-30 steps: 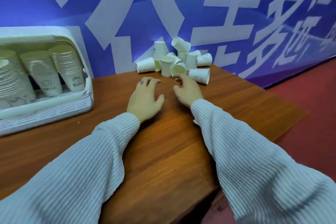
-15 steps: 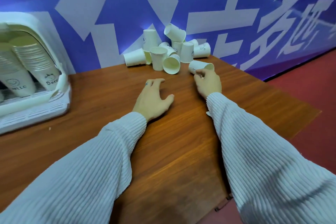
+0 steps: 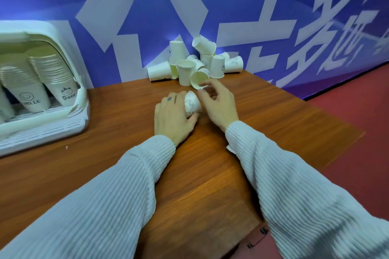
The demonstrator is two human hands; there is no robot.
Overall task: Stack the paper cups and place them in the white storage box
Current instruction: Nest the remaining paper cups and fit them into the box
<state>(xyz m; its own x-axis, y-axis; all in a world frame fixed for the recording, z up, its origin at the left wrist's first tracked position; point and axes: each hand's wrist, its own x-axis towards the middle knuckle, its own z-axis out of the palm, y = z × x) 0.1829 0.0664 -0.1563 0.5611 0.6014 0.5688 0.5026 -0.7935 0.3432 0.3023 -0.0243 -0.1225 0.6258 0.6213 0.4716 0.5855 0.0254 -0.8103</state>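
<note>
A small white paper cup (image 3: 191, 104) with a printed drawing lies on its side between my two hands, just above the wooden table (image 3: 117, 124). My left hand (image 3: 172, 119) cups it from the left, thumb under it. My right hand (image 3: 220, 104) holds its other end, fingertips close to the rim of a cup lying open-mouthed (image 3: 199, 79) at the front of the loose cup pile (image 3: 185, 69). The white storage box (image 3: 42, 132) stands open at the left, with tall stacks of nested cups (image 3: 61, 82) inside.
The pile rests against a blue banner wall (image 3: 136, 17) with large white characters. The table's right edge (image 3: 336, 145) drops to a red floor (image 3: 357, 111). Bare wood lies between the box and my hands.
My right hand took one cup from the right of the pile and carried it left. My left hand lifted off the table and closed around that cup. The view shifted slightly.
</note>
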